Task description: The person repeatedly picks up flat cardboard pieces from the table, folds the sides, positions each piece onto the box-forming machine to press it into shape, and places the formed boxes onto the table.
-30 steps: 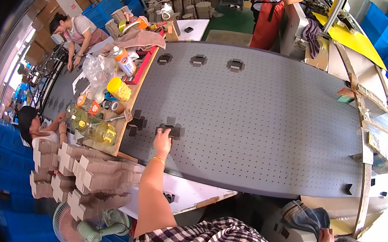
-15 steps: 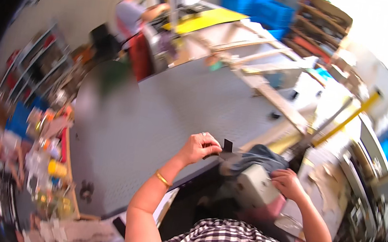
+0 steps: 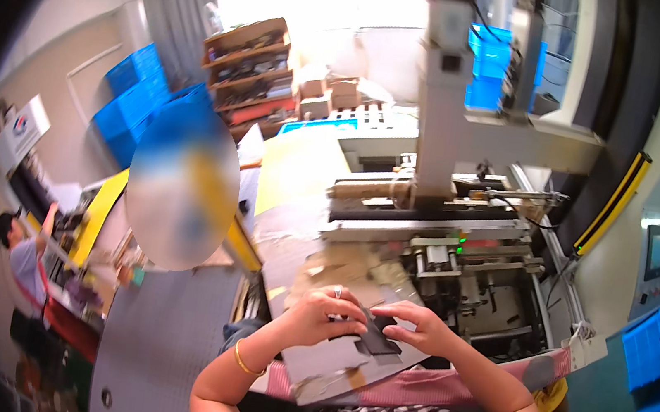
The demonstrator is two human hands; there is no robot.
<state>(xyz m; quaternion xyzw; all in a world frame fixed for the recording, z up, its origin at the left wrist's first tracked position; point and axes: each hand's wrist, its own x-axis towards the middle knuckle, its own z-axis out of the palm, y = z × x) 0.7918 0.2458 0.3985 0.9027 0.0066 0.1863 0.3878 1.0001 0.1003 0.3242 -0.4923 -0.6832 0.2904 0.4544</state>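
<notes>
Both of my hands meet in front of me over the grey work surface (image 3: 314, 361) beside the machine. My left hand (image 3: 324, 317), with a ring and a yellow bangle, pinches a small dark flat piece (image 3: 380, 343) at its left edge. My right hand (image 3: 419, 329) comes from the other side, its thumb and curved fingers closed at the piece's upper right. The piece lies tilted between the hands, its lower end free. What it is made of cannot be made out, and the fingers hide its upper end.
A machine (image 3: 465, 257) with rails and clamps stands just ahead and right, its control panel (image 3: 657, 253) farther right. Brown scraps (image 3: 355, 272) lie beyond my hands. A pink striped cloth (image 3: 439, 387) edges the near side. A co-worker (image 3: 30, 267) stands far left beside a grey table (image 3: 163, 334).
My view has swung right from the grey table to the machine. My left hand has carried the dark piece along, and my right hand has left the white box and blue-grey cloth to join it.
</notes>
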